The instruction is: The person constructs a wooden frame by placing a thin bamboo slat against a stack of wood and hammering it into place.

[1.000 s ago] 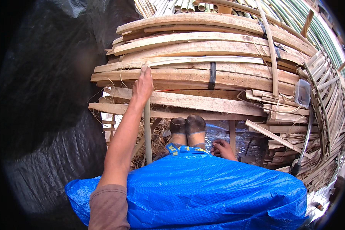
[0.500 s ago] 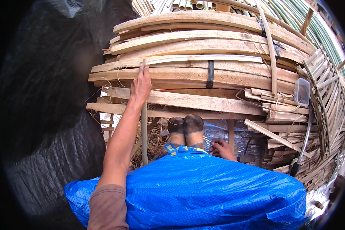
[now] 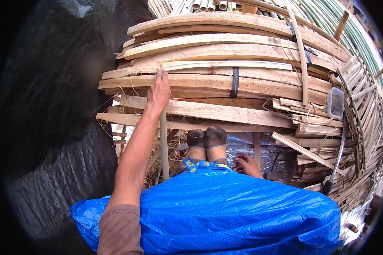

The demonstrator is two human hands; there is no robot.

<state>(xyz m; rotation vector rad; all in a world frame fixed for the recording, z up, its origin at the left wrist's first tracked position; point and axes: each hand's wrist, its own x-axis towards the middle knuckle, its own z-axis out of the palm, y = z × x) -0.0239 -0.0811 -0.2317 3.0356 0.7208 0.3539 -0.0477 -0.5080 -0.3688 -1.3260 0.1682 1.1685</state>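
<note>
My left hand (image 3: 159, 91) reaches forward, its fingers closed on a slim, pale green bamboo stick (image 3: 164, 140). The stick's top end shows just past my fingertips, over the stacked wooden slats (image 3: 191, 81); its lower end goes out of sight behind the blue plastic sheet (image 3: 234, 204) over my lap. My right hand (image 3: 247, 165) is low beside my legs, its fingers curled in. Whether anything is inside them I cannot make out, and the sheet hides the wrist. A thin white strip (image 3: 230, 64) lies along the slats right of the stick's top.
Split wood pieces (image 3: 310, 148) are piled on the right, with a clear plastic container (image 3: 335, 103) and a long curved blade (image 3: 338, 153) with a dark handle. Black sheeting (image 3: 59, 127) covers the left. Bamboo poles (image 3: 210, 6) lie at the far side.
My left hand and the bamboo stick have shifted slightly to the right. My right hand stays nearly where it was.
</note>
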